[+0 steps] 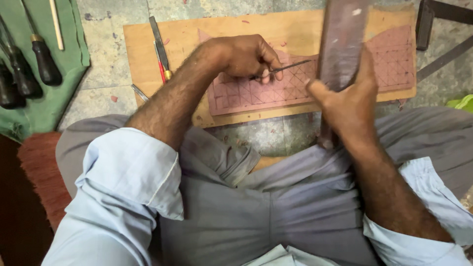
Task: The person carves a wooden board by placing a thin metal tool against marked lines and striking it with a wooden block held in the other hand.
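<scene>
1. Reddish wood panel with a carved lattice lies on a pale board on the floor.
2. Left hand holds a thin chisel in a tight grip, tip on the panel.
3. Right hand has its grip closed around a dark wooden block, upright over the panel.

The dark wooden block is blurred and cut off at the top edge; the chisel's handle is hidden inside the left hand.

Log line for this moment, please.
left hand: holds chisel on grid-carved panel | right hand: grips wooden block raised | panel on board
</scene>
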